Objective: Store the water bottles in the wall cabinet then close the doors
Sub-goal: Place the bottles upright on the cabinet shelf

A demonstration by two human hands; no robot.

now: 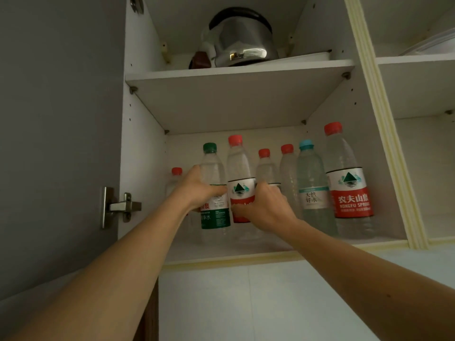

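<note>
Seven bottles stand upright on the cabinet's lower shelf (221,249), packed in rows so the doors can close later; hinge (123,206) at 9 o'clock shows the left door open. Left hand (197,190) wraps the green-cap bottle (214,193), fingers curled round its far side, thumb across the label. Right hand (264,205) grips the red-cap bottle (240,173) low on its label, fingers clenched on it. Likely both being set into the front row. Kettle (240,41) at 12 o'clock, upper shelf.
</note>
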